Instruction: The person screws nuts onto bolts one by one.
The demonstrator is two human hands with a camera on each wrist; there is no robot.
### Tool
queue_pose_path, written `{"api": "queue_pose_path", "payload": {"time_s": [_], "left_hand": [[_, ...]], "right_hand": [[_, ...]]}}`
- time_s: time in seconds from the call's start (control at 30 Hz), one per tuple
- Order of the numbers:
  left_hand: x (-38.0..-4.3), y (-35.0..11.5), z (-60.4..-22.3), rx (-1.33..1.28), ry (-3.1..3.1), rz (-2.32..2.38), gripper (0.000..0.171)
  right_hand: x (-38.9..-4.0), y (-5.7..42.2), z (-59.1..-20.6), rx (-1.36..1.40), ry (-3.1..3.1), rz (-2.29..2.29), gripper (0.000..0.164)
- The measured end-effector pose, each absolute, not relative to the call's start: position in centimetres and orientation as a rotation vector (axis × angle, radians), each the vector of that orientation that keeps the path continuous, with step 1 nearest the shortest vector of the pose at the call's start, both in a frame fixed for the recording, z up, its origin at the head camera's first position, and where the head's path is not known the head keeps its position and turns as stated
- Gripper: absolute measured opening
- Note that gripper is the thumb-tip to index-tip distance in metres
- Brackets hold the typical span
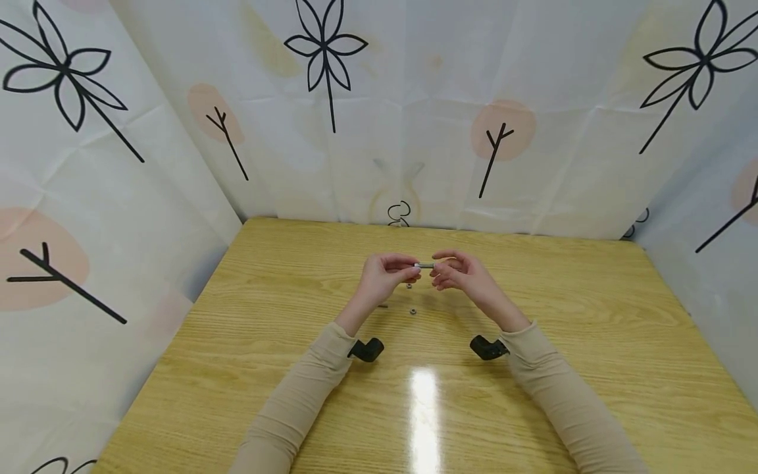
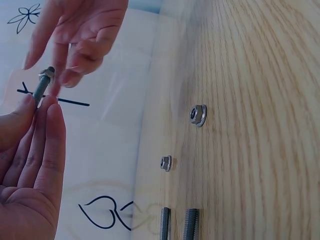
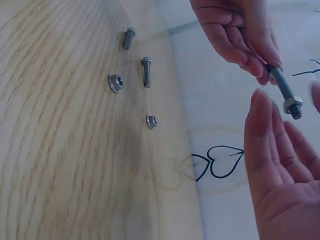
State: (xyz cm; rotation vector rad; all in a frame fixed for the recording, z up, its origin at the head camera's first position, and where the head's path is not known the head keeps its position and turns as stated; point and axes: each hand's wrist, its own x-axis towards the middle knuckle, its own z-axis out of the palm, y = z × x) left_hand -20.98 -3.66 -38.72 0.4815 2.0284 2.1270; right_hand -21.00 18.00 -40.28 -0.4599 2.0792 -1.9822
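Observation:
Above the table, my left hand [image 1: 387, 275] pinches a grey metal bolt [image 3: 283, 86] at its head end, between thumb and fingertips. A hex nut [image 3: 292, 104] sits on the bolt's threads close to the free tip, which pokes out a little past it. My right hand [image 1: 464, 273] is spread around that tip, with its fingers loosely bent. In the right wrist view, a gap shows between the right hand's fingers [image 3: 262, 117] and the nut. The left fingers hide the bolt's head.
Two flanged nuts, a nearer one [image 2: 198, 115] and a farther one [image 2: 166, 163], lie on the wooden table [image 1: 266, 316] below my hands. Beside them lie two more bolts, one [image 3: 129, 38] and another [image 3: 146, 72]. A patterned cloth [image 1: 403, 131] hangs behind the table.

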Motion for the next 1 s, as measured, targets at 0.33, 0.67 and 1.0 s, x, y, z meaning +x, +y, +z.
{"api": "queue_pose_path", "payload": {"time_s": [0.33, 0.67, 1.0], "left_hand": [[-21.5, -3.5, -39.4, 0.498, 2.023, 2.118, 0.022], [-22.5, -3.1, -41.3, 0.477, 2.028, 2.166, 0.023], [-22.5, -3.3, -41.3, 0.466, 2.016, 2.157, 0.028]], "right_hand": [[-21.1, 18.0, -40.0, -0.433, 2.142, -1.913, 0.035], [-20.9, 18.4, -40.1, -0.500, 2.089, -1.991, 0.027], [-20.9, 18.0, -40.0, -0.452, 2.119, -1.959, 0.031]]}}
